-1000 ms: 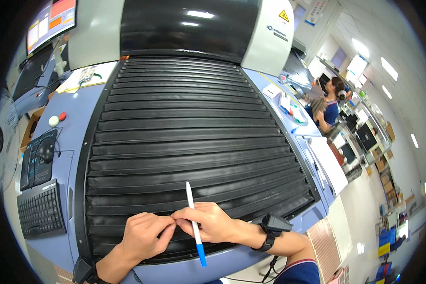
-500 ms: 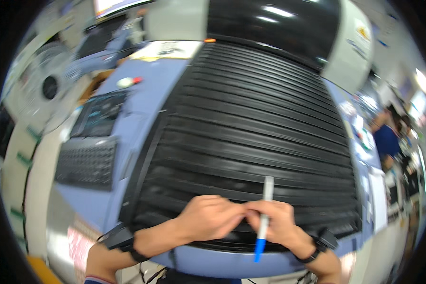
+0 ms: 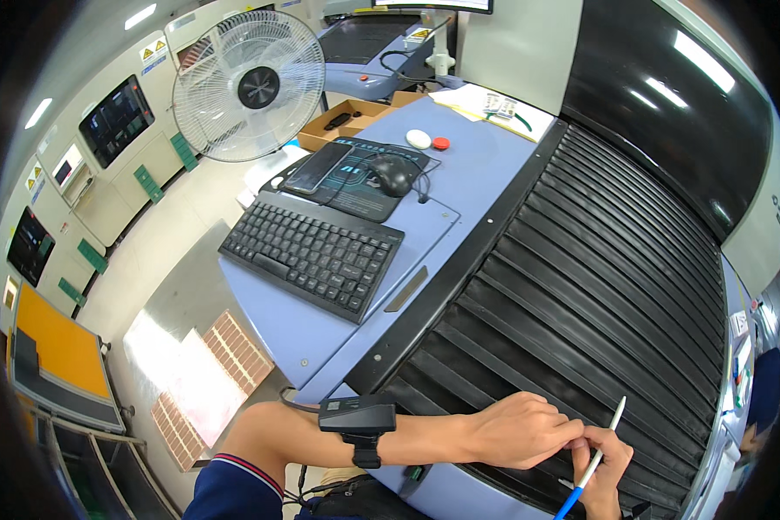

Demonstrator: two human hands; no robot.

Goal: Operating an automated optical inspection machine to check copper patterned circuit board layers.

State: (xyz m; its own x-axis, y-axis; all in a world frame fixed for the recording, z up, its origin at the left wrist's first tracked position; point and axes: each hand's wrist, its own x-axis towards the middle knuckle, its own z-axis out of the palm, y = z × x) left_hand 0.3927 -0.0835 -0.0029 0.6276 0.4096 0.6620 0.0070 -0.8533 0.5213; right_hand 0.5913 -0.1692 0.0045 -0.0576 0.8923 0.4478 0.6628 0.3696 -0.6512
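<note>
My left hand (image 3: 522, 431) is closed, its fingers curled and its fingertips meeting those of my right hand. Whatever may be pinched between them is hidden. My right hand (image 3: 609, 461) holds a slim white pen (image 3: 590, 471) with a blue end. The pen slants across the hand, white tip up and away from me, blue end toward the lower edge. Both hands are over the near part of a black ribbed cover (image 3: 581, 286). A black box-shaped device (image 3: 357, 414) is strapped round my left wrist.
On the blue worktop (image 3: 481, 165) left of the cover are a black keyboard (image 3: 312, 251), a mouse (image 3: 392, 175), a phone (image 3: 319, 167) and a red button (image 3: 440, 144). A fan (image 3: 258, 87) stands beyond. Papers (image 3: 494, 113) lie by the dark machine hood (image 3: 667, 104).
The view has swung left, so the keyboard, fan and floor show more fully. My hands now appear further right, still together, and the pen stays in my right hand.
</note>
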